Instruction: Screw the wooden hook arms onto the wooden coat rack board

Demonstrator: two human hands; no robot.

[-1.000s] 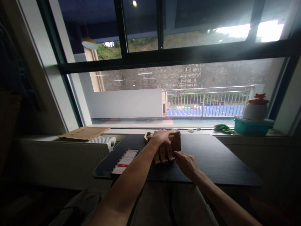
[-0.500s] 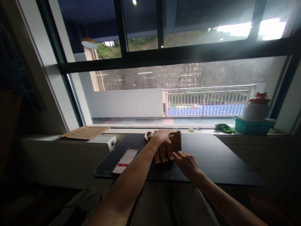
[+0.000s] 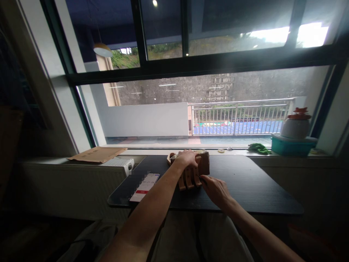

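Observation:
Near the table's far edge rests a wooden slatted piece (image 3: 188,179) with several curved strips, small dark holes showing in them. Behind it and to its right is a brown block (image 3: 204,163) with a shiny, wrapped-looking top. My left hand (image 3: 188,158) is closed over the top of the wooden piece, its fingers curling round beside the block. My right hand (image 3: 215,187) is closed in a pinch at the strips' lower right. A thin dark tool (image 3: 202,178) shows at its fingertips, pointing at the rightmost strip; most of it is hidden by the fingers.
The dark table (image 3: 245,185) stands against the window sill. A phone (image 3: 144,187) lies left of my left forearm. On the sill are a brown envelope (image 3: 98,154), a green cloth (image 3: 259,148), a tape roll (image 3: 221,150) and a teal box (image 3: 293,145) under a white container (image 3: 296,128).
The view has shifted very slightly. My right hand has turned a little at the strips, and the thin dark tool shows more clearly. My left hand keeps its hold.

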